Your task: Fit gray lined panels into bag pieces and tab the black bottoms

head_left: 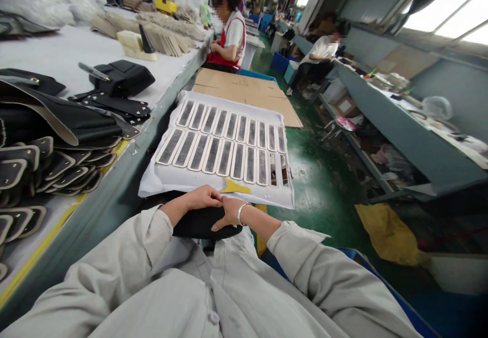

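My left hand (205, 198) and my right hand (227, 212) meet over a black leather piece (200, 224) lying on my lap. The left hand's fingers are curled on its upper edge. My right hand, with a bracelet on the wrist, presses on the piece, thumb along its edge. Just beyond the hands lies a white sheet (183, 178) bearing two rows of several long grey-and-cream strips (224, 142). A yellow tool (233, 187) rests on the sheet's near edge, close to my fingers.
A long worktable (57, 53) on the left carries stacked black leather parts (57, 140) and a black pouch (122, 76). Cardboard (244, 89) lies beyond the sheet. Two other people sit farther back. A green floor aisle and grey bench (412, 145) lie to the right.
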{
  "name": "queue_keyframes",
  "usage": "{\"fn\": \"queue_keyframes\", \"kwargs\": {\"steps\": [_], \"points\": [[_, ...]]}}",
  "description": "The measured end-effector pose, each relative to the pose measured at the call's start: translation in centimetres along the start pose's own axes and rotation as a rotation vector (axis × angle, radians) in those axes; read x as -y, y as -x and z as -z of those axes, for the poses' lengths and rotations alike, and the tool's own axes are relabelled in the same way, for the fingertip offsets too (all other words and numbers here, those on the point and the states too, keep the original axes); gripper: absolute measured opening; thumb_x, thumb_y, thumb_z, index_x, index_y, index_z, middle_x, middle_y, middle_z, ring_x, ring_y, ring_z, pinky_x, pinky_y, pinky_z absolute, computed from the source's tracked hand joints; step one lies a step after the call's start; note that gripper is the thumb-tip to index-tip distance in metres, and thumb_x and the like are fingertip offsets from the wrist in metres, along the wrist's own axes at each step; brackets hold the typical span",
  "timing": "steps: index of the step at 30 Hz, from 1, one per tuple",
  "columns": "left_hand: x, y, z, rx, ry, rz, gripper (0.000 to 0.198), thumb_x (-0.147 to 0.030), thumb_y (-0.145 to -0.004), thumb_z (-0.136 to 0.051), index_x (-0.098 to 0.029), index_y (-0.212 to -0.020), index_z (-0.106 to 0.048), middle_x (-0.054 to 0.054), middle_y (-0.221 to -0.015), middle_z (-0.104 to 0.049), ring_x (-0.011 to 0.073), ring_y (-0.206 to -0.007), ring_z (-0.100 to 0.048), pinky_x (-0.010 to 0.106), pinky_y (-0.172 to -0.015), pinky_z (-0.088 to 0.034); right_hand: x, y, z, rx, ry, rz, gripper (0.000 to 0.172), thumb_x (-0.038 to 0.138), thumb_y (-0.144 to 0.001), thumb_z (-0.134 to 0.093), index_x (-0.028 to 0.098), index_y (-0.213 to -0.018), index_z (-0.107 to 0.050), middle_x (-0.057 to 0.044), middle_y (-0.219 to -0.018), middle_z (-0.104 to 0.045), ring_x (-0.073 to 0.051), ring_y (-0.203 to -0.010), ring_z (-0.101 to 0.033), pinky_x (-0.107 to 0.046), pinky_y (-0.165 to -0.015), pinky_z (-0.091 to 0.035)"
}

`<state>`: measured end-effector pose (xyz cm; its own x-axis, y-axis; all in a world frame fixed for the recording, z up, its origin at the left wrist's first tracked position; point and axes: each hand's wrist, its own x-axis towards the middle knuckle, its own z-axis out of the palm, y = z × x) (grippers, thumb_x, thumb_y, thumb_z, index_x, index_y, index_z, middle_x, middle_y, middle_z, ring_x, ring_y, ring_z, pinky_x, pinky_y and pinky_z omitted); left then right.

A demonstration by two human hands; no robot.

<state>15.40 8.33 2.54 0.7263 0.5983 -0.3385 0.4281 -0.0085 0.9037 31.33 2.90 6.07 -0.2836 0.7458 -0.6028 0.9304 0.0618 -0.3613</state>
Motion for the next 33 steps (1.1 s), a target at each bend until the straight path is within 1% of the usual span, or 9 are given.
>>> {"fn": "queue_keyframes", "kwargs": {"steps": [3, 8, 13, 15, 17, 19, 22, 27, 33], "points": [[0.1, 0.3, 0.7, -0.177, 0.014, 0.009, 0.032, -0.042, -0.065, -0.063, -0.013, -0.078, -0.07, 0.001, -0.061, -0.066, 0.0172, -0.061, -0.061, 0.025, -0.059, -0.047, 0.9, -0.4, 0.0, -0.024, -0.019, -0.009, 0.103, 0.066, -0.041, -0.075, 0.016, -0.125, -0.042, -0.016, -0.108, -0.063, -0.033, -0.095, -0.061, -0.04, -0.077, -0.049], [0.5, 2.9, 2.6, -0.626, -0.016, 0.026, 0.035, -0.046, -0.073, -0.054, -0.014, -0.084, -0.063, 0.006, -0.077, -0.069, 0.0197, -0.077, -0.064, 0.029, -0.073, -0.048, 2.6, -1.9, -0.1, -0.026, -0.061, 0.065, 0.107, 0.06, -0.037, -0.079, 0.019, -0.129, -0.042, -0.016, -0.115, -0.06, -0.035, -0.101, -0.059, -0.042, -0.08, -0.048], [0.0, 7.7, 2.4, -0.87, -0.231, 0.044, 0.035, -0.048, -0.078, -0.05, -0.017, -0.091, -0.062, 0.006, -0.091, -0.069, 0.0205, -0.086, -0.062, 0.029, -0.083, -0.046, 4.3, -2.9, -0.4, -0.007, -0.02, 0.175, 0.079, 0.069, -0.051, -0.069, 0.019, -0.112, -0.058, -0.013, -0.109, -0.064, -0.033, -0.097, -0.06, -0.04, -0.08, -0.048], [-0.1, 9.1, 1.1, -0.813, -0.421, 0.007, 0.042, -0.051, -0.078, -0.051, -0.017, -0.101, -0.061, 0.008, -0.104, -0.066, 0.0224, -0.098, -0.06, 0.032, -0.091, -0.043, 4.5, -2.9, -0.6, -0.019, 0.006, 0.193, 0.069, 0.07, -0.058, -0.064, 0.019, -0.105, -0.062, -0.013, -0.103, -0.066, -0.032, -0.093, -0.062, -0.039, -0.076, -0.049], [0.4, 9.9, -0.4, -0.663, -0.603, -0.038, 0.056, -0.052, -0.074, -0.057, -0.015, -0.116, -0.054, 0.012, -0.12, -0.059, 0.0256, -0.112, -0.053, 0.038, -0.1, -0.037, 4.1, -2.9, -0.6, -0.066, 0.025, 0.214, 0.065, 0.069, -0.064, -0.059, 0.017, -0.104, -0.063, -0.014, -0.102, -0.066, -0.032, -0.092, -0.062, -0.039, -0.074, -0.049], [1.4, 10.4, -1.5, -0.54, -0.756, -0.047, 0.073, -0.052, -0.068, -0.063, -0.016, -0.128, -0.043, 0.014, -0.129, -0.052, 0.0285, -0.121, -0.045, 0.046, -0.106, -0.028, 2.9, -2.6, -0.5, -0.107, 0.012, 0.259, 0.061, 0.065, -0.069, -0.058, 0.018, -0.107, -0.062, -0.013, -0.105, -0.065, -0.031, -0.095, -0.061, -0.039, -0.076, -0.048], [2.8, 10.7, -2.0, -0.473, -0.904, -0.012, 0.082, -0.049, -0.064, -0.067, -0.018, -0.133, -0.037, 0.014, -0.134, -0.048, 0.0299, -0.127, -0.04, 0.051, -0.109, -0.018, 0.0, -1.7, 0.0, -0.108, -0.077, 0.311, 0.066, 0.058, -0.062, -0.068, 0.021, -0.116, -0.058, -0.01, -0.109, -0.064, -0.029, -0.098, -0.06, -0.037, -0.081, -0.046], [2.5, 10.0, -1.6, -0.382, -0.951, -0.037, 0.079, -0.052, -0.062, -0.067, -0.022, -0.13, -0.042, 0.011, -0.134, -0.049, 0.0285, -0.125, -0.042, 0.049, -0.109, -0.017, -4.0, 0.3, -0.4, -0.207, -0.176, 0.361, 0.06, 0.046, -0.064, -0.072, 0.021, -0.118, -0.059, -0.01, -0.108, -0.063, -0.028, -0.099, -0.058, -0.04, -0.087, -0.044], [1.3, 8.2, -2.4, -0.342, -0.903, -0.091, 0.078, -0.053, -0.054, -0.072, -0.019, -0.12, -0.049, 0.013, -0.125, -0.055, 0.0304, -0.118, -0.047, 0.047, -0.107, -0.023, -4.1, 0.9, -2.5, -0.332, -0.34, 0.394, 0.051, 0.036, -0.069, -0.073, 0.022, -0.116, -0.061, -0.008, -0.108, -0.062, -0.023, -0.098, -0.058, -0.035, -0.09, -0.043]]}}
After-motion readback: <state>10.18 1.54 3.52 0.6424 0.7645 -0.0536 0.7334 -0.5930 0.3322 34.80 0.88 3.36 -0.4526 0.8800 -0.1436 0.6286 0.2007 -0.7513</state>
